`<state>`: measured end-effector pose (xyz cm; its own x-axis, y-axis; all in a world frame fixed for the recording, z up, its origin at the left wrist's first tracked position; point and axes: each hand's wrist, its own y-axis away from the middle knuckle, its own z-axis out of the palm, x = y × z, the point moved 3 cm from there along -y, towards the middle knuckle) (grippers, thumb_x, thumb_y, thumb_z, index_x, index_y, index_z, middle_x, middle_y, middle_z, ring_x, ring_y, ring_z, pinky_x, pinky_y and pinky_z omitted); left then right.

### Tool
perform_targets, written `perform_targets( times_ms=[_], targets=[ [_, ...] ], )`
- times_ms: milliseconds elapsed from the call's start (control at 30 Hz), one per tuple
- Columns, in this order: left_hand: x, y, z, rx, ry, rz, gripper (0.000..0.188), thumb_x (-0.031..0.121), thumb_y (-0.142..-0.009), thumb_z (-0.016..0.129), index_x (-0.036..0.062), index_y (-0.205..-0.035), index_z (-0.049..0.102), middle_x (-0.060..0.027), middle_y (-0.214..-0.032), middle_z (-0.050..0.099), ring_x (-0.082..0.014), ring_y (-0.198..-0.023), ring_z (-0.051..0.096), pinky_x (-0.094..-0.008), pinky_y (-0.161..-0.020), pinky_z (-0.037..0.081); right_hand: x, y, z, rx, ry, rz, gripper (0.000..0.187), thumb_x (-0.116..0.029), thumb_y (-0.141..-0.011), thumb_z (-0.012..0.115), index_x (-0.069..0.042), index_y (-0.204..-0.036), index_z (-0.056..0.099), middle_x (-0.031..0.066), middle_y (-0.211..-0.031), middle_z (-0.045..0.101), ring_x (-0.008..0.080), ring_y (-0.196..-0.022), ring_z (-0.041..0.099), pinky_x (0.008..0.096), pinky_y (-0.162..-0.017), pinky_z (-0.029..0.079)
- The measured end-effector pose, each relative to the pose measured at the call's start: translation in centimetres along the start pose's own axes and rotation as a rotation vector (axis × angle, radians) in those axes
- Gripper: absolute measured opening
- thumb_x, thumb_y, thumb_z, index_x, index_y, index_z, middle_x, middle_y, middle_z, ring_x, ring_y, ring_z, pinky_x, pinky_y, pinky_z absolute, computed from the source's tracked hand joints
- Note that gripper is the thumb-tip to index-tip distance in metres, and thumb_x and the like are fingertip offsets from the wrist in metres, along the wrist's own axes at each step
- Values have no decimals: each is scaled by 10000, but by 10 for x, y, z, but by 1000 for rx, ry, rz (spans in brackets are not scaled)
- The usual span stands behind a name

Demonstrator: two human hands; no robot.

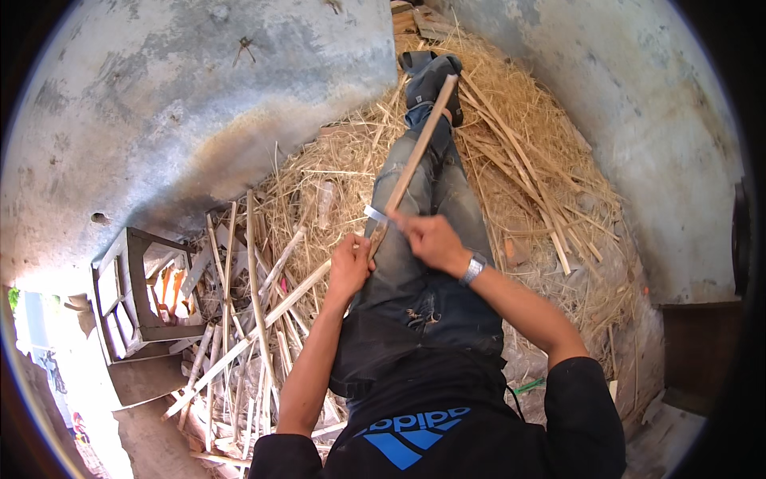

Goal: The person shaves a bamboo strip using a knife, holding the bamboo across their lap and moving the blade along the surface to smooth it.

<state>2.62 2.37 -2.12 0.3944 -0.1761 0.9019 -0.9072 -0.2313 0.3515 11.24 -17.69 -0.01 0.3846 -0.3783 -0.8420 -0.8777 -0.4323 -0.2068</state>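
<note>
A long, narrow wooden strip [418, 156] slants over my outstretched legs, its far end near my feet. My left hand [352, 267] is closed at the near end of this strip, above my thigh. My right hand [435, 242] is closed beside the strip, just right of the left one. From its fingers a short, bright knife blade [375, 214] sticks out to the left, lying across the strip; the handle is hidden in the hand. A paler stick [247, 342] runs from the left hand down to the lower left; whether it joins the held strip, I cannot tell.
Straw and shavings [511, 96] cover the ground around my legs. Loose strips [523, 172] lie to the right, with several sticks [254, 279] at left. A wooden frame [171, 331] stands by the left opening. Grey walls [199, 72] enclose the far side.
</note>
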Motion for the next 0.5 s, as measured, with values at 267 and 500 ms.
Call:
perform_targets(
  times_ms=[267,500],
  targets=[
    [15,10,6,94,-170,140,221,230,-1070,617,22,-996,627,-64,-635,668,-104,-547,605,-293,-523,461,8,-7,3,49,77,-152,448,-75,-941,605,-161,-1372,692,241,-768,661,400,-661,676,469,-612,535],
    [19,6,5,107,-147,141,198,214,-1057,637,22,-1011,636,-66,-635,671,-109,-538,605,-299,-539,465,-3,-4,14,94,83,-122,404,-85,-931,620,-149,-1316,727,239,-841,675,415,-712,684,458,-613,543]
  ],
)
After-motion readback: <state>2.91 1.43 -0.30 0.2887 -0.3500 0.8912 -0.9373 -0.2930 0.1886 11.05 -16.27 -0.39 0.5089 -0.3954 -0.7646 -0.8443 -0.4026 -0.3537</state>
